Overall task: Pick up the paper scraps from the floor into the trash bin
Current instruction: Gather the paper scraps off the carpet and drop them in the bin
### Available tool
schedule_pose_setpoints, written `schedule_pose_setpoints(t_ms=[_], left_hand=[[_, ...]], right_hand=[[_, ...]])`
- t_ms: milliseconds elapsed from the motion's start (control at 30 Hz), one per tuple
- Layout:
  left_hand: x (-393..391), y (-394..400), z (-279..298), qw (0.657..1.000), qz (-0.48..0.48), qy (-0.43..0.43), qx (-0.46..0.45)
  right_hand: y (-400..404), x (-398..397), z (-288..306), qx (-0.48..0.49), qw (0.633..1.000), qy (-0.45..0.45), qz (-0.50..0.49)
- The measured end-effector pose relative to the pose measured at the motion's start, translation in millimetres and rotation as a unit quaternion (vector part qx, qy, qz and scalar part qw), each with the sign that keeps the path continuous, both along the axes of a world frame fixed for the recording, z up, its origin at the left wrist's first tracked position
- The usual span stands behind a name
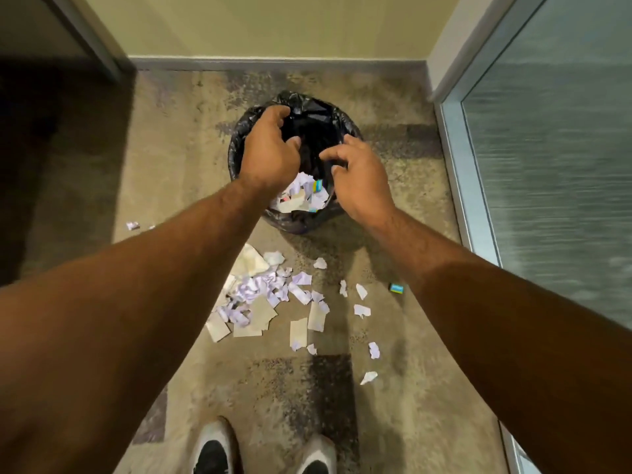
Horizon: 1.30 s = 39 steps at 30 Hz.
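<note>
A round trash bin (pixel 236 148) lined with a black bag stands on the carpet near the far wall. Several torn paper scraps (pixel 301 196) lie inside it. Both my hands hover over its mouth. My left hand (pixel 268 148) has loosely curled fingers and holds nothing that I can see. My right hand (pixel 359 176) is beside it, fingers spread and bent, also with nothing visible in it. A pile of white, lilac and beige paper scraps (pixel 260 295) lies on the floor in front of the bin, with loose pieces (pixel 361 310) scattered to the right.
A small blue and black object (pixel 396 288) lies on the carpet at the right. A stray scrap (pixel 132 225) sits at the left. A frosted glass panel (pixel 547 165) runs along the right side. My shoes (pixel 215 446) stand at the bottom.
</note>
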State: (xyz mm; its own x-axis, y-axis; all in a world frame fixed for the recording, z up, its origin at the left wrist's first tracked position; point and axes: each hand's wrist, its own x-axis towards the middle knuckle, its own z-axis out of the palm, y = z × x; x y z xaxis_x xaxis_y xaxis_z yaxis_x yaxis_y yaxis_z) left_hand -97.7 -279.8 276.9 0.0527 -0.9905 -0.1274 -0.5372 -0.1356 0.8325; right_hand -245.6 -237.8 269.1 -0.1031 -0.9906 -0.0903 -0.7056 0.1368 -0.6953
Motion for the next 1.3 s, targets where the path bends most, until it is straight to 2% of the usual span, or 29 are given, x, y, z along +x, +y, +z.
schedule_pose_setpoints(t_ms=[300, 400, 567, 733, 900, 1067, 1167, 1300], left_hand=[[-7, 68, -42, 0.985, -0.148, -0.068, -0.053], [-2, 96, -69, 0.971, -0.221, -0.088, -0.01], [7, 139, -118, 0.928, -0.314, -0.153, 0.131], [0, 163, -159, 0.889, -0.355, -0.211, 0.196], [-8, 181, -210, 0.868, -0.373, -0.239, 0.225], [-10, 179, -268, 0.853, -0.396, -0.265, 0.214], [-17, 164, -306, 0.848, -0.404, -0.287, 0.189], [-26, 138, -315, 0.836, -0.395, -0.346, 0.163]], right_hand=[[50, -8, -34, 0.004, 1.0, -0.005, -0.028], [84, -14, -51, 0.054, 0.998, 0.014, -0.023], [151, -33, -95, 0.095, 0.994, 0.024, -0.044], [199, -39, -148, 0.11, 0.991, 0.064, -0.028], [223, -41, -201, 0.221, 0.967, 0.125, -0.018], [235, -47, -260, 0.283, 0.951, 0.124, 0.001], [233, -50, -309, 0.276, 0.941, 0.192, 0.027], [216, -49, -320, 0.294, 0.928, 0.22, 0.055]])
